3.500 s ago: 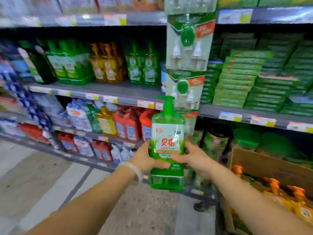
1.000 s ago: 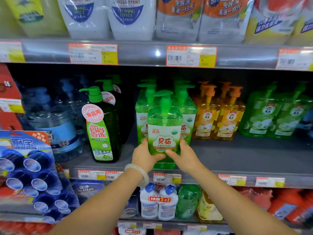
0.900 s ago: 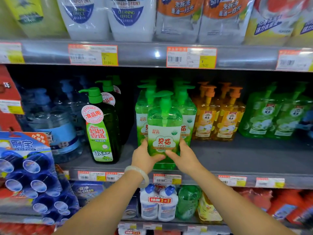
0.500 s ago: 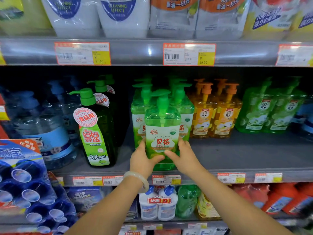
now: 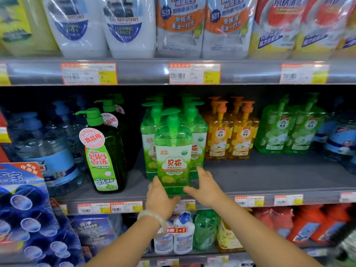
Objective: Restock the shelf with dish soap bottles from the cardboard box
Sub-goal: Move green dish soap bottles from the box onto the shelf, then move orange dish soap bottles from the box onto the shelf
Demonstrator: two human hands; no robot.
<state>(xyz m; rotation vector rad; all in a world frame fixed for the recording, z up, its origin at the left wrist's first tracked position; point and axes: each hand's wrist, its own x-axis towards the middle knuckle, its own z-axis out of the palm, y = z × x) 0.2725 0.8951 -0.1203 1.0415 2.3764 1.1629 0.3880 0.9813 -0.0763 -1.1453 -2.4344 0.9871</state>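
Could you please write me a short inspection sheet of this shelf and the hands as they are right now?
Surface: grey shelf, bare stretch at right front.
Job's things: green dish soap bottle upright at the shelf's front edge, matching bottles behind it.
Clutter: dark green bottle to its left, orange bottles to its right; price tags on the rail above.
Grippers: left hand and right hand open beside the bottle's base, not gripping.
Cables: nothing seen.
Surroundings: refill pouches above.

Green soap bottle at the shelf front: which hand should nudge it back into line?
Left, probably. The left hand sits against the green soap bottle at its base, thumb under the front edge. The right hand looks opened and slightly off its side.
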